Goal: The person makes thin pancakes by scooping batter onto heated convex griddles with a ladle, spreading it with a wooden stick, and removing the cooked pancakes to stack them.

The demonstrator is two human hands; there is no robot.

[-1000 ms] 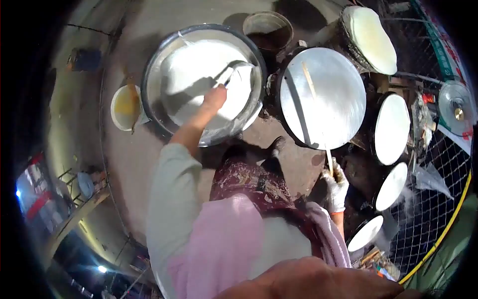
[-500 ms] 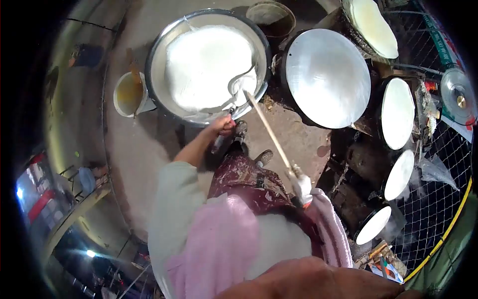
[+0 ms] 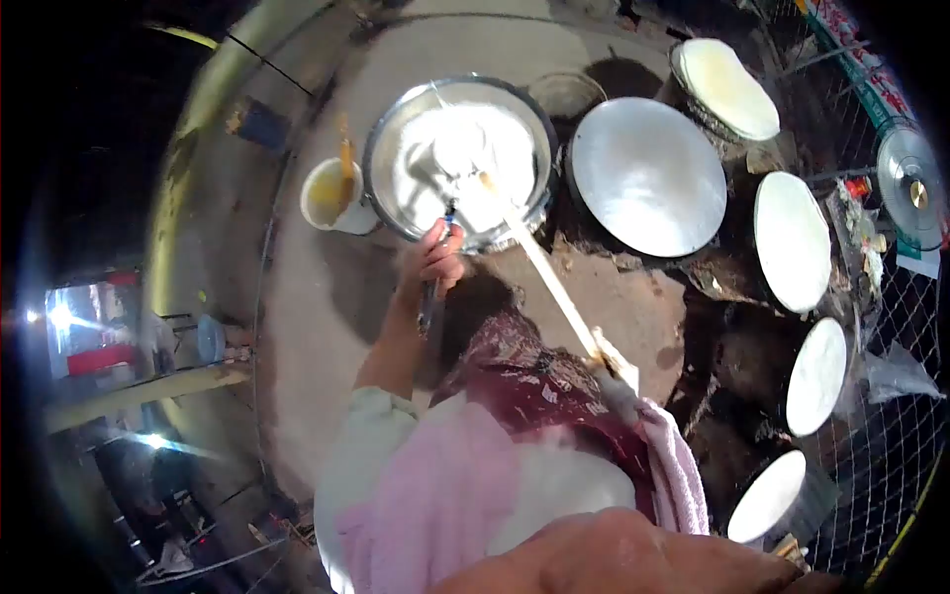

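A wide steel basin [image 3: 379, 203] of white batter [image 3: 510, 148] stands ahead of me. My left hand [image 3: 442, 259], bare, is closed round the handle of a ladle [image 3: 450, 213] at the basin's near rim. The ladle's head is over or in the batter, lost in glare. My right hand [image 3: 618, 381], in a pale glove, grips the near end of a long wooden stick [image 3: 554, 282]. The stick's far end reaches over the basin near the ladle. Motion blurs the glove.
Right of the basin sits a large domed metal lid or griddle [image 3: 648, 178]. Several round pans with pale sheets, one a white disc [image 3: 792, 243], curve down the right side. A white bucket [image 3: 319, 213] of yellow liquid stands left. Wire fencing [image 3: 905, 436] borders the right.
My view has shifted, so the basin and pans sit lower and the basin further right. The ladle's head, visible beside the stick's tip before, is now hard to distinguish from the batter.
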